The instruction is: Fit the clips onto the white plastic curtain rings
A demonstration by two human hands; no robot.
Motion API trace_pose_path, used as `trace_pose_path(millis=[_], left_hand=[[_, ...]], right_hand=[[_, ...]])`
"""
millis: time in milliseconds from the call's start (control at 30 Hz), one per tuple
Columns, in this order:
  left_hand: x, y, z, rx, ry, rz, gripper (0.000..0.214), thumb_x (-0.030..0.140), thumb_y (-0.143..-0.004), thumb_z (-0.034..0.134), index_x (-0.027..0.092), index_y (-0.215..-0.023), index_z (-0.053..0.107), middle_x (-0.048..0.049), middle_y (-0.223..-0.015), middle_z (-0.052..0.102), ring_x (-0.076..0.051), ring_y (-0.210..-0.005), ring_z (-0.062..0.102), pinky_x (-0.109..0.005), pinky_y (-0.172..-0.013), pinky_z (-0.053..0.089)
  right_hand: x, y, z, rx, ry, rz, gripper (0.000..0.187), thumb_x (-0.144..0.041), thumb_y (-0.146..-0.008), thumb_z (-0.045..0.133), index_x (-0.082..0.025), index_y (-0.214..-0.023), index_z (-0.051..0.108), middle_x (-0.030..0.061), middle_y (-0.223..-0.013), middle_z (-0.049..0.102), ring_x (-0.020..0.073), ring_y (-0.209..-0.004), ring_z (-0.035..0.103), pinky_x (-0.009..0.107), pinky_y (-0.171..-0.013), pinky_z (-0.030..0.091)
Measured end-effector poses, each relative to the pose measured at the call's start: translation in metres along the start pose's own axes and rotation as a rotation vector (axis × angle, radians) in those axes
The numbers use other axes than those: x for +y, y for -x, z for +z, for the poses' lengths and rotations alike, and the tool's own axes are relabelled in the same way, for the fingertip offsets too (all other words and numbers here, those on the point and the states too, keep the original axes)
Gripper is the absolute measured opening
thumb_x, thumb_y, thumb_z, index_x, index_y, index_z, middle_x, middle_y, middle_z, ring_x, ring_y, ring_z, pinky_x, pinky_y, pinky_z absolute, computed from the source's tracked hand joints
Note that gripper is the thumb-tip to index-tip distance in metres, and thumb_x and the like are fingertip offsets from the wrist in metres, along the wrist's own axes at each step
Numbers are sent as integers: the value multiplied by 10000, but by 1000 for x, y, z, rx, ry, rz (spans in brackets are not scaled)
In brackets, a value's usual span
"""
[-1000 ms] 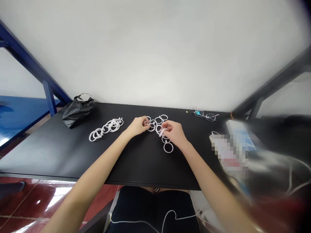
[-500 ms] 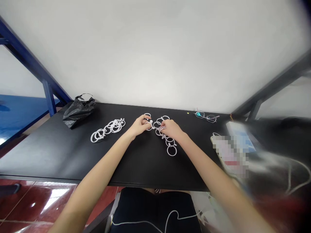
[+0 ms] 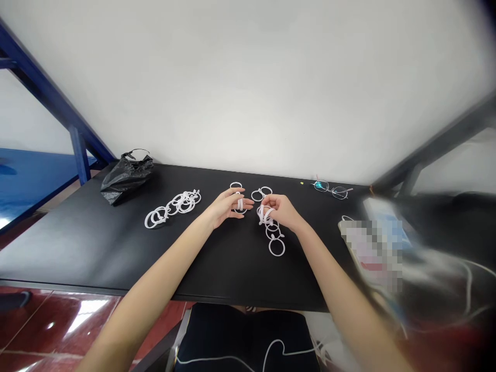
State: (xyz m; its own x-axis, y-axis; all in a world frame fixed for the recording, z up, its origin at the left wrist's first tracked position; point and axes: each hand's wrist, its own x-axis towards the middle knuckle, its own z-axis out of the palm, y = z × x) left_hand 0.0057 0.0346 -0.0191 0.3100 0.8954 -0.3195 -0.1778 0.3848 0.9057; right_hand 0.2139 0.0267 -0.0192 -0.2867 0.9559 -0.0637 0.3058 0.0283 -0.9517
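Note:
White curtain rings with small eyelets lie on the black table in loose groups. My left hand has its fingers spread, and a few white curtain rings appear looped over them. Behind its fingertips lies a single ring. My right hand is closed, thumb against fingers, on white curtain rings at the upper end of the right-hand group. Below it, other rings trail toward me. Two rings lie just beyond the right fingertips.
Another group of white rings lies left of my forearm. A crumpled black plastic bag sits at the back left, eyeglasses at the back right. A phone, partly pixelated, and a white box are on the right.
My left fingers have spread apart, with rings now showing across them. My right hand has moved slightly right and nearer to me, drawing rings away from the two at the back.

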Motion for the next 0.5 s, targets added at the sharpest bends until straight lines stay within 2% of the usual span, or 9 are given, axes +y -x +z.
trace_pose_path(millis=[167,300,367,500], left_hand=[[-4,1,5,-111,-8,-47,329,340,-879,608,184,-1163,553,-137,-962,736,-253,-899,713,-265,-549,563],[-6,3,8,-207,-20,-84,350,406,-891,593,183,-1160,568,-143,-966,729,-249,-897,704,-234,-493,545],[-5,4,9,-238,8,-107,336,404,-894,586,176,-1142,587,-134,-942,726,-229,-866,701,-220,-489,540],[-3,4,9,-265,101,-155,290,368,-900,580,172,-1111,613,-118,-935,719,-206,-851,699,-200,-490,533]], right_hand=[[5,6,6,119,107,-191,107,-235,-692,662,-180,-778,631,-23,-637,583,88,-494,486,230,-489,407],[1,9,8,211,200,-376,77,-201,-703,672,-195,-780,678,28,-876,649,101,-608,542,236,-530,431],[-1,11,8,211,188,-353,113,-202,-687,695,-199,-800,694,35,-896,657,122,-649,584,238,-526,441],[-2,11,9,173,-10,-166,237,-226,-639,741,-180,-865,689,39,-808,684,179,-700,648,253,-524,487]])
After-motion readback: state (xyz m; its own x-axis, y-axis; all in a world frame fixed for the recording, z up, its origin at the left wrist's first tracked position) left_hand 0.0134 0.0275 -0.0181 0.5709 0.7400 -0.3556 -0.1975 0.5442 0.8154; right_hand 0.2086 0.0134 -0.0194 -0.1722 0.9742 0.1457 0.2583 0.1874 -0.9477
